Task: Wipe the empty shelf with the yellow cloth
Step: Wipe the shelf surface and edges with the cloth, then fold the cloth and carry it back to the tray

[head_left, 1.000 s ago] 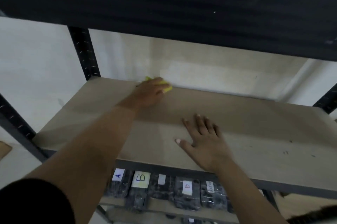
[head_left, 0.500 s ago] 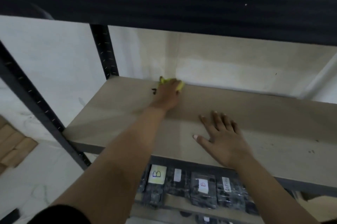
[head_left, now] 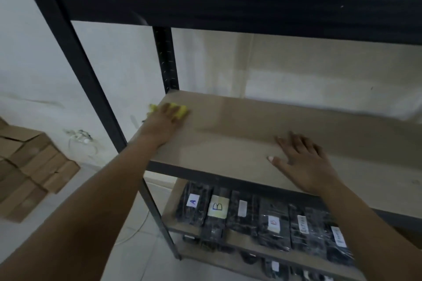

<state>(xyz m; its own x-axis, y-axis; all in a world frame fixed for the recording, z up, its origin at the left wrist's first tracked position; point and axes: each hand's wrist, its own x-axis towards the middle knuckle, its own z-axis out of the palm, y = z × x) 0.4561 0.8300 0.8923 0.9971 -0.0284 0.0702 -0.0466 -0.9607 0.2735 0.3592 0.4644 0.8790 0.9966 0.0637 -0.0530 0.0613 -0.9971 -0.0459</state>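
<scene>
Fingers of my left hand (head_left: pixel 164 118) lie over the yellow cloth (head_left: pixel 180 110), pressing it flat onto the empty shelf (head_left: pixel 239 134) near its back left corner, just beside the dark perforated rear post (head_left: pixel 166 59). Yellow shows past my fingertips and at the shelf's left edge. Whether my fingers curl round the cloth or only press on it, I cannot tell. My right hand (head_left: pixel 303 159) rests palm down on the same board, fingers spread and straight, holding nothing, well apart from the cloth and close to the front edge. On the shelf below sit dark plastic packets (head_left: pixel 271 219) in a row, two labelled A (head_left: pixel 193 202) and B (head_left: pixel 217 206). Flattened cardboard boxes (head_left: pixel 27 166) lie on the floor at the left.
</scene>
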